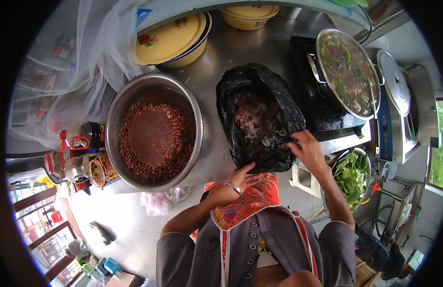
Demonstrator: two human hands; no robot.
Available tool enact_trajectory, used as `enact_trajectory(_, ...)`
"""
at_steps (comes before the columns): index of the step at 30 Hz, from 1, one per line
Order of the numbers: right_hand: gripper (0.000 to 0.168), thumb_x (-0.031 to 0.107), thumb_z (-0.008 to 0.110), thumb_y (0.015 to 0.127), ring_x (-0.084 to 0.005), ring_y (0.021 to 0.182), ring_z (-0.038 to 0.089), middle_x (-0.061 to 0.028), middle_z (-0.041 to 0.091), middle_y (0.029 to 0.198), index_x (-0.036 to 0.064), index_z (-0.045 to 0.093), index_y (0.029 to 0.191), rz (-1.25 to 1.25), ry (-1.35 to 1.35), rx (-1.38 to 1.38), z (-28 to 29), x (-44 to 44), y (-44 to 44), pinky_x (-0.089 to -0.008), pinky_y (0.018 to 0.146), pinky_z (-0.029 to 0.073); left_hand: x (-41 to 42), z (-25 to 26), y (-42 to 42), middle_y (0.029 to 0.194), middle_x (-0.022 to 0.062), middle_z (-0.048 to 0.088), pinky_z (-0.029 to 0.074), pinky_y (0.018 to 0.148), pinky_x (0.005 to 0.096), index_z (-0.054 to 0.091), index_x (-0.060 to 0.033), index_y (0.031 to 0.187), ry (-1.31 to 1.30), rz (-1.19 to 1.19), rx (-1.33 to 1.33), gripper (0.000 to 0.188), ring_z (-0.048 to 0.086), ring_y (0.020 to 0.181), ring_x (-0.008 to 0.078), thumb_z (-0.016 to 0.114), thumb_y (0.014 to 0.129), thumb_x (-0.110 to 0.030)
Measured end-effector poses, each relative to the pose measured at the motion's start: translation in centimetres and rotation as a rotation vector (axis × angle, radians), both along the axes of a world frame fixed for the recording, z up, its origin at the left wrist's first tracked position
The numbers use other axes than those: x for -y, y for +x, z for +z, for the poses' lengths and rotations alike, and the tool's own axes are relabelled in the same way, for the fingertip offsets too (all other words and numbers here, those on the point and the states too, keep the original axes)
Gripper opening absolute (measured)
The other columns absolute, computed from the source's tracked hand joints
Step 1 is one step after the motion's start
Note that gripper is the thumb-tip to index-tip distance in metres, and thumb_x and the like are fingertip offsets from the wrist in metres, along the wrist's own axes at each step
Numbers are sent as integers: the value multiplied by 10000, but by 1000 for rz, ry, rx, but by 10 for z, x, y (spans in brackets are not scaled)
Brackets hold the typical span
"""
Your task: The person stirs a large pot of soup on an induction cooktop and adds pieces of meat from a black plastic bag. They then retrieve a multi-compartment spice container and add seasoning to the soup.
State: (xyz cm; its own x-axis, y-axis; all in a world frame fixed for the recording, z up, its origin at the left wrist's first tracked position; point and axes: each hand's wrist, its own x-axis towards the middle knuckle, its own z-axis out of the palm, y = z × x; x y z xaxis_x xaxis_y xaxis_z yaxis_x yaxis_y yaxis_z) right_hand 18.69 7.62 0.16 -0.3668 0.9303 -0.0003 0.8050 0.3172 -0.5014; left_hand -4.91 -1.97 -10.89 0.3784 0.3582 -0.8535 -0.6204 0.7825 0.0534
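A black plastic bag (226,107) lies spread wide on the steel worktop before me. Inside it is a dark reddish, wet-looking mass (255,120) with paler frosty patches, perhaps frozen meat. My right hand (308,149) pinches at the bag's near right rim; whether a bit of the contents is also between the fingertips is unclear. At the near edge, my left hand (239,181) rests against the bag with its fingers apart, a metal bangle on the wrist. To the left, a large steel basin (192,118) holds reddish-brown beans or peanuts (153,140) in murky liquid.
A full soup pot (347,71) stands on a black cooker (332,116) at the right. Leafy greens (352,175) fill a bowl below it. Lidded enamel basins (174,39) sit at the back. Jars (99,170) crowd the left edge beneath sheer netting (99,46).
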Motion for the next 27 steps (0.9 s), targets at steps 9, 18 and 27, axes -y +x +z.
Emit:
enact_trajectory(9, 395, 210, 690, 804, -324, 734, 615, -193, 611, 829, -37, 490, 1038, -404, -284, -77, -73, 31, 22, -386, 642, 469, 10, -20, 18, 1051, 116, 593, 493, 808, 440, 557, -55, 1047, 32, 133, -207, 287, 587, 932, 273, 596, 776, 32)
enact_trajectory(18, 380, 6, 540, 842, -89, 917, 545, 4, 594, 1036, 21, 507, 1221, -507, -675, -1135, -58, 24, -25, -238, 827, 442, -44, 16, -20, 979, 134, 638, 498, 814, 436, 629, 5, 902, 191, 422, -156, 202, 597, 944, 284, 541, 735, 75)
enact_trajectory(27, 416, 19, 564, 832, -113, 907, 565, -44, 596, 999, 29, 493, 1241, -700, -472, -886, -65, 66, 42, -275, 772, 479, 23, 29, -19, 953, 165, 665, 528, 749, 327, 593, 68, 900, 937, -408, -634, 169, 665, 829, 267, 665, 799, -46)
